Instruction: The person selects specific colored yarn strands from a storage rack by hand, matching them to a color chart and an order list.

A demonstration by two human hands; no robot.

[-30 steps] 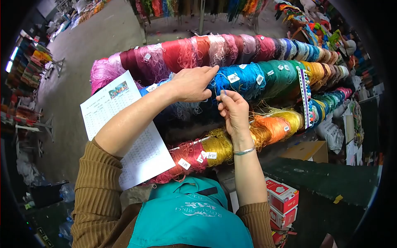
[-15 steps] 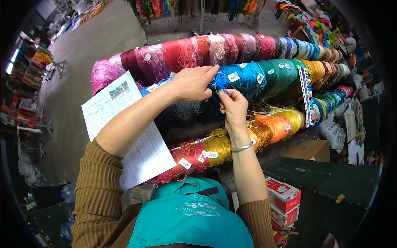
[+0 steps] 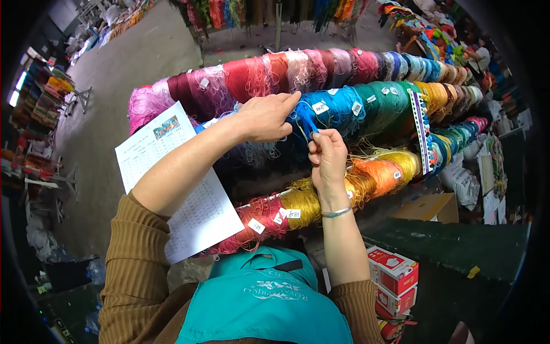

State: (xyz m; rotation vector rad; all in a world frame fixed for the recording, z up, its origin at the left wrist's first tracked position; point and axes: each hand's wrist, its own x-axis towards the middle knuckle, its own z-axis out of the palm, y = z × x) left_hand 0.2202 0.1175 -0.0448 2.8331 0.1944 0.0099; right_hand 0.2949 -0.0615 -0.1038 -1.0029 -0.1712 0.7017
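Note:
My right hand [image 3: 329,157] is closed in a pinch on a few strands of blue thread [image 3: 310,122], pulled down from the blue skeins [image 3: 341,109] on the middle bar. Across the same row lies my left hand [image 3: 266,117], its fingers stretched out to the right and resting on the skeins beside the pulled strands. Its thumb side is partly hidden. A printed sheet [image 3: 200,207] with a small picture hangs tilted beneath my left forearm. Small white number tags [image 3: 319,107] are attached to the skeins.
Pink and red skeins [image 3: 243,76] fill the far bar; orange and yellow ones [image 3: 372,175] hang nearest me. A strip of coloured samples [image 3: 421,133] crosses the rows at right. Red-and-white boxes [image 3: 394,275] and a cardboard box [image 3: 427,207] stand low on the right.
My right hand has moved slightly down and right, drawing the blue strands out from the skein. My left hand stays almost where it was.

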